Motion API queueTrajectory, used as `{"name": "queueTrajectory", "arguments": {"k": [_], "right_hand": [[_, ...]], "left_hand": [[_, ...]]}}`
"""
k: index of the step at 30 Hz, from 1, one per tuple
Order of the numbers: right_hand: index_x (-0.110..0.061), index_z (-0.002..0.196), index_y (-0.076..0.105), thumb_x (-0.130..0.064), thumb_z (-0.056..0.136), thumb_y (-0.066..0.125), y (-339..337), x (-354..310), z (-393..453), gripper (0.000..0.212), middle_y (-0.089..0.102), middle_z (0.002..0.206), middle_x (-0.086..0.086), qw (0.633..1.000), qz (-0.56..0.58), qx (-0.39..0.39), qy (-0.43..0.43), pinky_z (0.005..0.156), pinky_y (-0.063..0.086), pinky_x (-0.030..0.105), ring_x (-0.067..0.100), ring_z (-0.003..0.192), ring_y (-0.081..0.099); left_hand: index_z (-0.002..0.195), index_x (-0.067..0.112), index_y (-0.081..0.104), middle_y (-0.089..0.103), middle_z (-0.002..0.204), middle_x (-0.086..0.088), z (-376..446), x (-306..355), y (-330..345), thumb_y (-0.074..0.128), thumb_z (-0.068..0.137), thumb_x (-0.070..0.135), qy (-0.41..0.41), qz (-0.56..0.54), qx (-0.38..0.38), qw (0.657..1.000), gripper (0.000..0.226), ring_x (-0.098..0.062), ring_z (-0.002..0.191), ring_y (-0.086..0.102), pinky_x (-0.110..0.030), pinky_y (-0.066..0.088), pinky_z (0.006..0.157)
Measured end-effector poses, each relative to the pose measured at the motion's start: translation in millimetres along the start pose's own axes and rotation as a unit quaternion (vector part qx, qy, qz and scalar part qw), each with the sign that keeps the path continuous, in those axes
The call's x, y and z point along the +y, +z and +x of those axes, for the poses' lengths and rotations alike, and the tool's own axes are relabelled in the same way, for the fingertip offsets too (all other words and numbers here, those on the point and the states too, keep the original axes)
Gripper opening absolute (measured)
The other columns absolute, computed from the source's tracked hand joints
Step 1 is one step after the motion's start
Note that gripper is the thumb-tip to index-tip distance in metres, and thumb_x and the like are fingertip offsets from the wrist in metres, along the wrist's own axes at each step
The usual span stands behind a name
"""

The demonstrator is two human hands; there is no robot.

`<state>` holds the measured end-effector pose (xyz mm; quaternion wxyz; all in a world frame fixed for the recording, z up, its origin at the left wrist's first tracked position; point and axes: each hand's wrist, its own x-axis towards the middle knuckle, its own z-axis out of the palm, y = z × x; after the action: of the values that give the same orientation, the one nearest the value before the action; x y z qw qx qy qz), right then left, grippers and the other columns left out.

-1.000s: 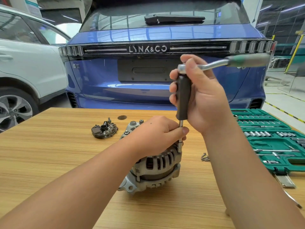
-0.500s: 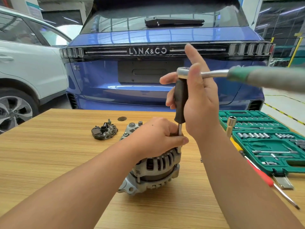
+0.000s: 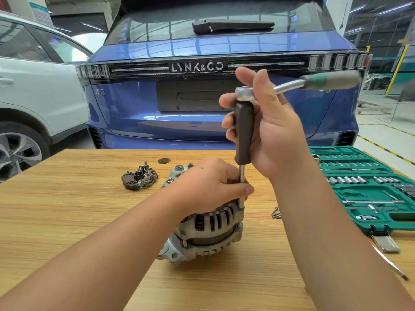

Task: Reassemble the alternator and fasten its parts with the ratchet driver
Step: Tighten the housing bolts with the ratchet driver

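Fingers (image 3: 226,122) of right hand (image 3: 276,135) wrapping black driver handle (image 3: 244,133); left hand (image 3: 211,185) pinching steel shaft (image 3: 242,176) atop grey ribbed alternator (image 3: 208,230). Risk: socket slipping off bolt towards 3 o'clock if tilted.

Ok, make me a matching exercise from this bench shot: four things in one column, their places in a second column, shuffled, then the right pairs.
Things
1. alternator
2. socket set case
3. rectifier plate
4. ratchet driver

Places
A. lying alone on the table, left of the housing
B. open at the table's right edge
C. upright in the right hand, shaft down on the housing's rim
D. standing mid-table under the left hand

Pairs: 1-D, 2-B, 3-A, 4-C
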<state>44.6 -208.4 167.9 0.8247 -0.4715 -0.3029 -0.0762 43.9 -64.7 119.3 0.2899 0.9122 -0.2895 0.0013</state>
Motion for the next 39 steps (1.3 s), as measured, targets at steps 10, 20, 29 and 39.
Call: {"name": "queueTrajectory", "arguments": {"k": [10,20,29,39], "right_hand": [[-0.005,0.138,0.05,-0.015,0.097,0.062,7,14,-12,0.044,0.062,0.072,0.03,0.884,-0.311,0.13,-0.325,0.056,0.046,0.046,0.042,0.058,0.058],[-0.019,0.108,0.066,-0.066,0.101,0.031,-3,-5,2,0.06,0.075,0.083,-0.004,0.989,0.05,0.031,0.133,0.05,0.045,0.022,0.012,0.051,0.062],[-0.025,0.104,0.065,-0.032,0.09,0.063,-5,-3,-4,0.015,0.071,0.097,-0.003,0.992,0.089,-0.054,0.068,0.063,0.045,0.027,0.012,0.071,0.064],[-0.012,0.108,0.063,0.0,0.091,0.07,11,19,-10,0.022,0.069,0.097,0.008,0.907,-0.248,0.145,-0.307,0.077,0.053,0.027,0.011,0.081,0.065]], "left_hand": [[0.064,0.028,0.059,0.05,0.049,0.018,0,2,2,0.066,0.095,0.049,-0.001,0.002,0.022,1.0,0.038,0.0,0.045,0.046,-0.011,0.034,0.044],[0.079,0.016,0.072,0.051,0.053,0.013,2,1,1,0.065,0.096,0.047,0.0,0.021,0.007,1.0,0.036,-0.004,0.048,0.046,-0.015,0.038,0.048],[0.089,0.028,0.078,0.076,0.087,-0.001,-1,2,0,0.062,0.096,0.049,-0.009,-0.009,-0.015,1.0,0.028,-0.019,0.078,0.068,-0.039,0.054,0.072],[0.075,0.026,0.07,0.053,0.052,0.017,2,6,4,0.063,0.098,0.044,-0.002,-0.017,0.014,1.0,0.03,-0.001,0.046,0.044,-0.017,0.034,0.048]]}}
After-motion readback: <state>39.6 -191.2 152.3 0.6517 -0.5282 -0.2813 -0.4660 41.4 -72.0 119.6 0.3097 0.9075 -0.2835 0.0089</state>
